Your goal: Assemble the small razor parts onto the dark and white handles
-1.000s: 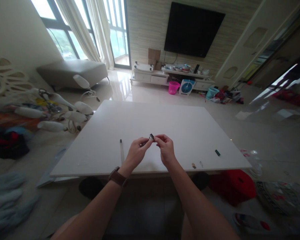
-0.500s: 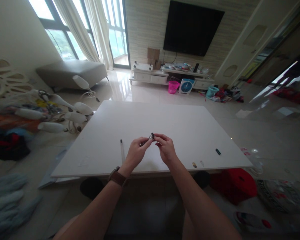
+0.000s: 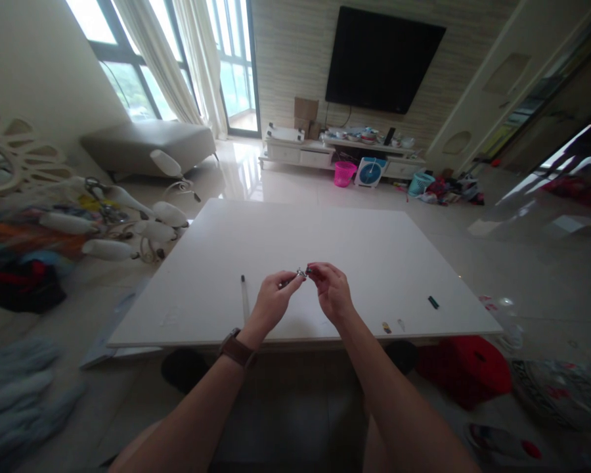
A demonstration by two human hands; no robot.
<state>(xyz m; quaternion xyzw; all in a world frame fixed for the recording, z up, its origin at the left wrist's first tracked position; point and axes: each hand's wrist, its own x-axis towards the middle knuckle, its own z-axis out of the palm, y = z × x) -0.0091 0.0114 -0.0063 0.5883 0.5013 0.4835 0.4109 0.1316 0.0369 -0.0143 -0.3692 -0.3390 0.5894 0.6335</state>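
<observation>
Over the near middle of a white table (image 3: 295,230), my left hand (image 3: 270,299) is closed on a small silver metal piece (image 3: 301,272), which sticks out past the thumb tip. My right hand (image 3: 333,292) pinches a small dark part (image 3: 310,269) at the right end of that piece. Whether the two parts are joined or only touching, I cannot tell. Fingers hide the rest of both. A slim pen-like stick with a dark tip (image 3: 243,295) lies left of my left hand.
On the table's right lie a dark green strip (image 3: 433,302), a small yellow-and-black piece (image 3: 387,327) and a tiny pale piece (image 3: 401,324). A lamp with several white shades (image 3: 152,230) stands by the left edge. A red stool (image 3: 467,371) is at the near right.
My fingertips are a little farther apart, and the dark part sits lower and more to the right against the silver piece. The whole view has shifted slightly.
</observation>
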